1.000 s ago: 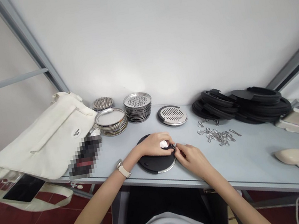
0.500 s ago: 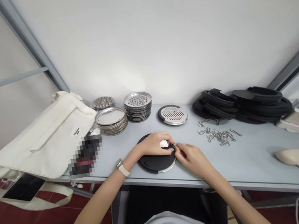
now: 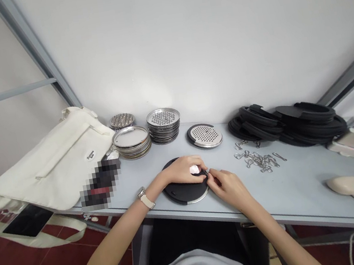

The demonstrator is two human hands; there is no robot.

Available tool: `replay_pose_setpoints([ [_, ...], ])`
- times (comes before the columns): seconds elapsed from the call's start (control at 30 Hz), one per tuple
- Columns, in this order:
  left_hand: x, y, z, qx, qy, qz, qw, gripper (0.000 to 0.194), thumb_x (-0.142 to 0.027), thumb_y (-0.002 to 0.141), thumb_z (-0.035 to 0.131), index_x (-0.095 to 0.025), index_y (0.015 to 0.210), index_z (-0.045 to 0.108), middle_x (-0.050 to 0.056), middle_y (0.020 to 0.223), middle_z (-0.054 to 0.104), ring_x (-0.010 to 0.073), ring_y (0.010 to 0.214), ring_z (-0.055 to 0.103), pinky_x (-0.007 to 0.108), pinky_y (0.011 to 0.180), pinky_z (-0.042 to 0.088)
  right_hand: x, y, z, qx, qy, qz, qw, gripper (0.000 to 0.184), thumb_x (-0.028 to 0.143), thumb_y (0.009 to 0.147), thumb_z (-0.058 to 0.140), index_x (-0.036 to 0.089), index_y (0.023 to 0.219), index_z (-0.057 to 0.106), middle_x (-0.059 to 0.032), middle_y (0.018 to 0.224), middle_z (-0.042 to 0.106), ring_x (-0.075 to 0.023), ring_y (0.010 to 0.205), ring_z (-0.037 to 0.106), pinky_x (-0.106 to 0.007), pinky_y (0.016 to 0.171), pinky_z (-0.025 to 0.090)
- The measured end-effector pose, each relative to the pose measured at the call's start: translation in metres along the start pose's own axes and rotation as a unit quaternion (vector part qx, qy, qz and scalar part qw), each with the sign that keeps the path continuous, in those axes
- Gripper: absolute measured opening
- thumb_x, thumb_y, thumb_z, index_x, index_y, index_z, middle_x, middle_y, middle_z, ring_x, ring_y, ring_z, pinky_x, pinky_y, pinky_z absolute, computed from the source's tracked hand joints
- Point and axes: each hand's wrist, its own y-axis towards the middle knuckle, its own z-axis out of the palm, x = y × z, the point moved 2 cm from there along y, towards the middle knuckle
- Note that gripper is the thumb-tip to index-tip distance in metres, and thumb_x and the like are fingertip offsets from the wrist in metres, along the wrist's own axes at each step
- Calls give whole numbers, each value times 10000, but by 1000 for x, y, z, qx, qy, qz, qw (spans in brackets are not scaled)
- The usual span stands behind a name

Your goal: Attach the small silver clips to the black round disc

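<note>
**Fingertips nearly meeting at the right edge of a black disc**

Lying flat on the table (image 3: 303, 195), just below the centre of the frame: a black disc (image 3: 186, 193). Round, so without any long axis to line up with; edged at lower right by a bright metal rim (image 3: 201, 198).

Laid across from the left, over the disc's upper right part: the left hand (image 3: 184, 169), apparently closed by thumb and forefinger on black material near the edge. Angled in from the lower right: the right hand (image 3: 228, 187), with thumb and forefinger drawn together at that same edge, seemingly around a small metal piece (image 3: 207, 172). Too small and too covered there to tell its shape, its long axis or whether joined to the disc. Between the two sets of fingertips, then, and about equally close to both; away to the left of the right hand's palm, to the right of the left's.

Tucked against the left hand: something white (image 3: 194, 169), unclear in kind.

Off to the right and a little higher in the frame: a scatter of metal clips (image 3: 259, 162), well apart from both hands but nearer the right. Directly above the hands: a perforated disc (image 3: 207, 135), apart from both.
</note>
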Motion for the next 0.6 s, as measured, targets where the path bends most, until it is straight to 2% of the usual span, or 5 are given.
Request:
replay_pose_setpoints([
  [0.4,0,0,1,4,-10,16,1000,132,-202,724,616,-167,850,631,14,884,626,120,813,579,210,761,420,0,-2,-3,-22,9,-1,1000,275,280,888,369,206,631,434,22,528,480,-117,510,437,-223,522,274],
  [0.6,0,1,1,7,0,7,1000,213,-172,693,617,-170,906,596,8,886,633,132,830,570,220,767,415,-2,1,0,18,4,4,1000,255,270,906,327,201,769,531,-7,617,581,-137,545,507,-232,546,300],
])
